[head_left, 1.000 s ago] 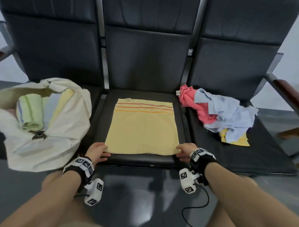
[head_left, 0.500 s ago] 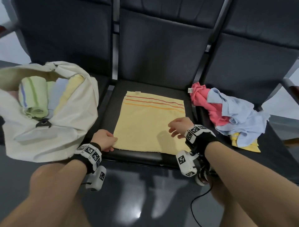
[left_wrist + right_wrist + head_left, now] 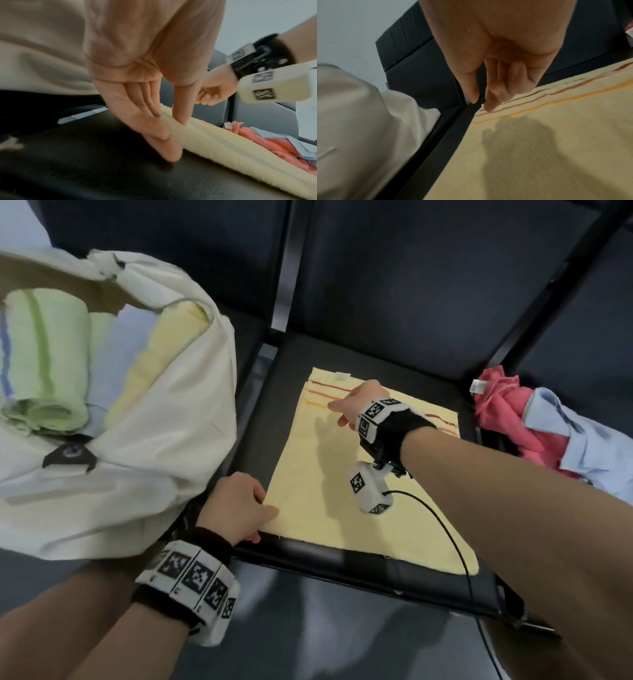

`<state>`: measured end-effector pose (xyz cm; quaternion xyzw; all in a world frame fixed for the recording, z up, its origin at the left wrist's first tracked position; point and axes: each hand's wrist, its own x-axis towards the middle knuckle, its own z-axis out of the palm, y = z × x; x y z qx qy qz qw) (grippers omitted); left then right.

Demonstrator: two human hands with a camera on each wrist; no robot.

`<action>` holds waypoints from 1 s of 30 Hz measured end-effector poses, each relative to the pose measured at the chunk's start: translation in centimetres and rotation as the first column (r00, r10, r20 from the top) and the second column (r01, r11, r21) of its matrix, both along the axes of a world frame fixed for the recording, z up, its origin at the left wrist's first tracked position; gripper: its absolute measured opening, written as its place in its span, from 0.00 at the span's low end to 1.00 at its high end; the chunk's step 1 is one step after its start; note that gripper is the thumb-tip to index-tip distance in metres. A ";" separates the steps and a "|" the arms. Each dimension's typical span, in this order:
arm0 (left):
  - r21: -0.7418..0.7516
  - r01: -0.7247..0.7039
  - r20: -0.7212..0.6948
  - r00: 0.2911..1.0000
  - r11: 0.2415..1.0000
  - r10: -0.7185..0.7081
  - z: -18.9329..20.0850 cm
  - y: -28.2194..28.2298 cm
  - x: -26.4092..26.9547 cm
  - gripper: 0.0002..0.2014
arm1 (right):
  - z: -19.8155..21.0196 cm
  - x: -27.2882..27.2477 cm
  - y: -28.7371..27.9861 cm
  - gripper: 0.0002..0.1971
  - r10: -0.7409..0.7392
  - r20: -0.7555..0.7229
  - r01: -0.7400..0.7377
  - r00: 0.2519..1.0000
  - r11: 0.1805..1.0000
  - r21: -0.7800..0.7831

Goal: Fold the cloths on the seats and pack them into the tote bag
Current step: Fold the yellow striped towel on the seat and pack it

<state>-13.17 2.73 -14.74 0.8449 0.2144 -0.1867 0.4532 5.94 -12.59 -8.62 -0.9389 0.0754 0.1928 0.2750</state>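
Right hand [image 3: 359, 402] has crossed the yellow cloth [image 3: 342, 474] (left hand [image 3: 239, 505] stays).

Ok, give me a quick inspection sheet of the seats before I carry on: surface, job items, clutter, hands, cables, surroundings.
Surface: dark padded middle seat, bare at its front edge.
Job's things: yellow cloth spread flat on the middle seat, striped end far; tote bag on the left seat, open, with folded cloths inside; pink and blue cloths heaped unfolded on the right seat.
Clutter: nothing seen.
Hands: left hand pinches the cloth's near left corner; right hand hovers over the striped end, holding nothing.
Cables: black wrist-camera cable trails across the cloth.
Surroundings: dark seat backs; glossy floor.
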 end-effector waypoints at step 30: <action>-0.365 0.198 0.229 0.966 0.910 -0.118 4.9 -2.6 1.0 0.12 | 2.0 3.5 3.4 0.18 -0.054 -0.135 0.084 0.989 0.970 0.228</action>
